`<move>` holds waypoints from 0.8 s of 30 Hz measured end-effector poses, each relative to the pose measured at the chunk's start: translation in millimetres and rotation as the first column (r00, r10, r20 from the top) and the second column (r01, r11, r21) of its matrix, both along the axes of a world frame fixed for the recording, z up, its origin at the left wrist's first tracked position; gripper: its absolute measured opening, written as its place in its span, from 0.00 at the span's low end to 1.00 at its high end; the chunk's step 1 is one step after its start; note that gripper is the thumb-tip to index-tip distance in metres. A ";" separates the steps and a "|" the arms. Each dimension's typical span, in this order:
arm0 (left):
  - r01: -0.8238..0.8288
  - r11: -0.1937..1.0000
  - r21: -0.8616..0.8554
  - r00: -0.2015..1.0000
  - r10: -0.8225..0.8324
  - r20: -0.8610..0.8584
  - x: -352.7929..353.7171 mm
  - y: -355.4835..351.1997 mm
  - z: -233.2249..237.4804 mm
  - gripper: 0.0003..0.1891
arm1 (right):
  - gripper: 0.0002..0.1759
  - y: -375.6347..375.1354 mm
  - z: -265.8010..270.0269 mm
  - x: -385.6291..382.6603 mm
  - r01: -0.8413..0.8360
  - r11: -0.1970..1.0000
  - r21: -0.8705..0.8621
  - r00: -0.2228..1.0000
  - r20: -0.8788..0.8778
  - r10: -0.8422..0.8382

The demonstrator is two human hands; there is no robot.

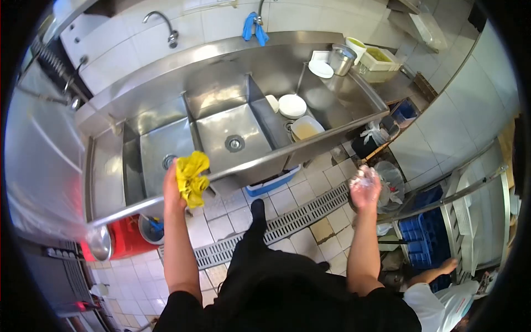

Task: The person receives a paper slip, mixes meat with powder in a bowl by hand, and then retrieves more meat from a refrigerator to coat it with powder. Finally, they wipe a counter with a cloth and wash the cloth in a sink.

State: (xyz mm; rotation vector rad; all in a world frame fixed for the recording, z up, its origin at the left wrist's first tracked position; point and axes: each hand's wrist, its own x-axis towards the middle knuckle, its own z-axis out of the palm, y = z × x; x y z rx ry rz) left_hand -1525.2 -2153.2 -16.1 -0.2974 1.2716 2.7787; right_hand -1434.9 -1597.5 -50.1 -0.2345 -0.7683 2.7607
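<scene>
My left hand [172, 185] is closed on a crumpled yellow cloth [192, 178], held in front of the front rim of a steel sink [249, 160]. My right hand [365, 188] is raised palm up over the floor, its fingers partly curled, with white foam or suds on the palm and fingers. Nothing else shows in it. The left and middle basins hold no dishes. In the right basin lie a round white bowl [292, 106] and a white container [307, 128] with brownish liquid.
A steel pot [342, 59] and white plate [321, 69] sit on the right drainboard. Blue gloves [255, 29] hang on a tap. Below are a blue tub [272, 182], a red container [126, 238] and a floor grate [298, 218]. Another person's arm [434, 274] reaches toward blue crates [418, 238].
</scene>
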 end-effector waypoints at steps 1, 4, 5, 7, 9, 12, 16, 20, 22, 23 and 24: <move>0.027 0.996 -0.090 0.991 -0.039 -0.128 -50.5 4.1 -9.3 0.14 | 0.08 11.0 1.0 -8.2 0.045 0.999 0.031 0.998 -0.054 -0.043; 0.117 0.960 -0.256 0.972 -0.164 -0.168 -214.0 46.3 -11.8 0.08 | 0.12 45.1 4.6 -20.9 0.255 0.965 0.063 0.963 0.079 -0.259; 0.117 0.949 -0.293 0.969 -0.174 -0.176 -256.8 77.6 8.3 0.08 | 0.14 59.7 9.0 -22.5 0.243 0.965 0.093 0.959 0.124 -0.254; 0.079 0.931 -0.357 0.959 -0.169 -0.229 -369.2 138.8 33.9 0.13 | 0.16 83.2 22.0 -31.4 0.314 0.930 0.190 0.936 0.103 -0.337; 0.142 0.920 -0.365 0.954 -0.226 -0.198 -477.1 188.5 40.6 0.19 | 0.17 91.5 48.5 -44.7 0.453 0.883 0.127 0.880 0.099 -0.465; 0.231 0.913 -0.338 0.954 -0.280 -0.106 -608.0 244.1 44.7 0.29 | 0.16 114.6 63.5 -53.3 0.462 0.868 0.181 0.880 0.026 -0.474; 0.033 0.911 -0.412 0.980 -0.110 -0.164 -756.7 275.5 40.7 0.32 | 0.17 159.1 62.0 -114.6 0.377 0.889 0.261 0.921 -0.007 -0.389; -0.158 0.775 -0.612 0.983 0.066 -0.171 -799.0 269.5 12.8 0.31 | 0.15 195.7 40.0 -255.8 0.210 0.969 0.133 0.948 0.213 -0.235; 0.115 0.812 -0.573 0.974 -0.204 -0.093 -729.7 273.1 51.8 0.32 | 0.12 200.5 7.8 -357.3 -0.197 0.979 -0.042 0.952 0.229 0.202; 0.008 0.847 -0.532 0.985 -0.098 -0.142 -692.9 278.7 54.0 0.32 | 0.13 194.7 -13.8 -408.9 -0.353 0.934 -0.046 0.881 0.319 0.349; -0.093 0.866 -0.491 0.983 0.003 -0.181 -654.4 285.8 44.0 0.32 | 0.16 178.7 -50.5 -454.2 -0.301 0.952 -0.056 0.810 0.512 0.286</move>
